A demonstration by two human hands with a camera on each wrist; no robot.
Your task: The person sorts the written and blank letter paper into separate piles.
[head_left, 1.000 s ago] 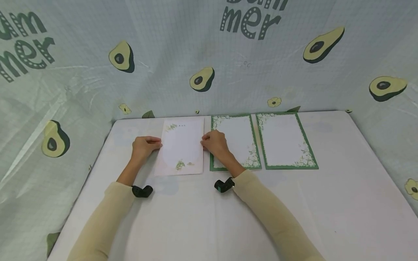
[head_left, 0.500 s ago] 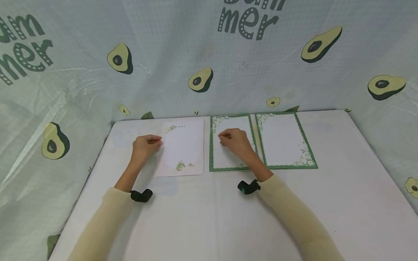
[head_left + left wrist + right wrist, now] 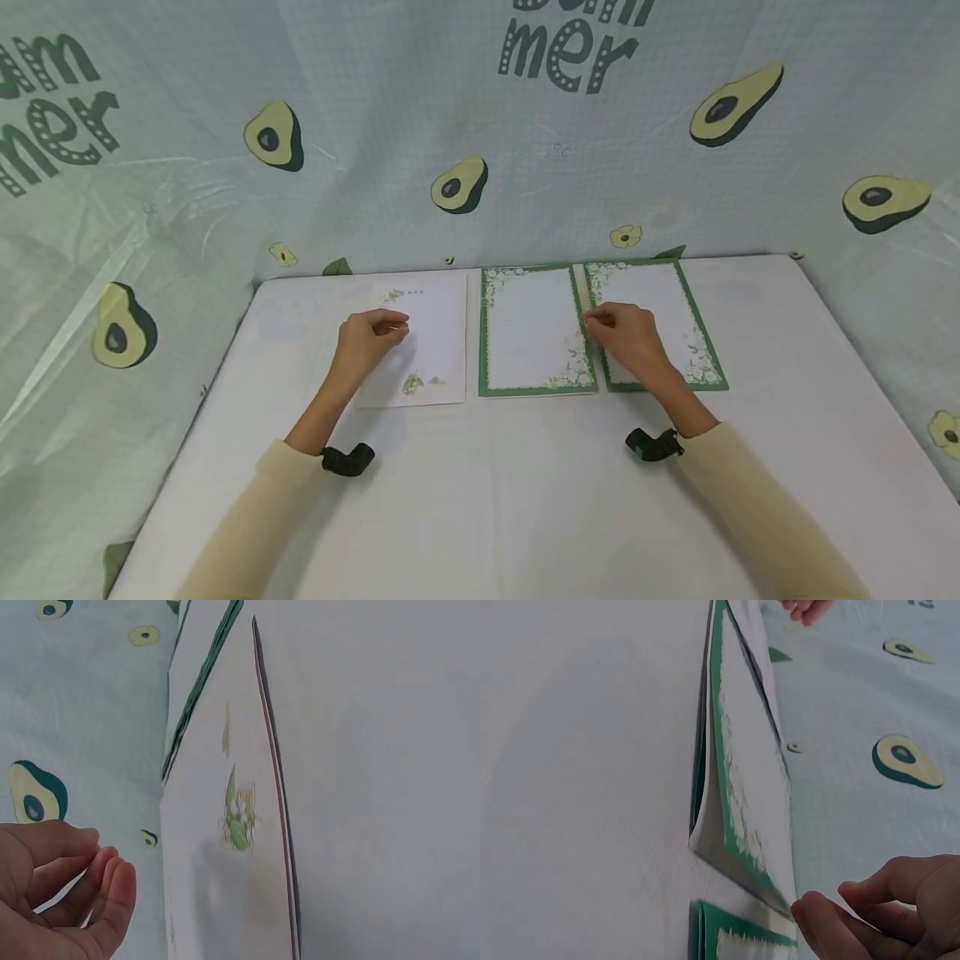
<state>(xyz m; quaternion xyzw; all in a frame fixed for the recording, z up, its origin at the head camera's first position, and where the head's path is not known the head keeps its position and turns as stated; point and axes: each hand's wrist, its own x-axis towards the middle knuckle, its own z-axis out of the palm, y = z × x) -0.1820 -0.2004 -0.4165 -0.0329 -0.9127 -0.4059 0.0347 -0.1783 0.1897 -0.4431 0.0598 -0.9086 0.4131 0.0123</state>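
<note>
While the middle sheet point(image 3: 528, 333) is flowery and green-bordered, the left sheet point(image 3: 438, 342) pale and sprig-printed, the latter lies under your relaxed, empty left hand point(image 3: 369, 337), the former beside your loosely curled, empty right hand point(image 3: 626, 333).

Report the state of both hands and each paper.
Left hand: fingers loosely bent, holding nothing.
Right hand: fingers loosely bent, no grip visible.
Left paper: flat, print up.
Middle paper: print up, layers parted along an edge.
Right paper: print up, partly hidden.
</note>
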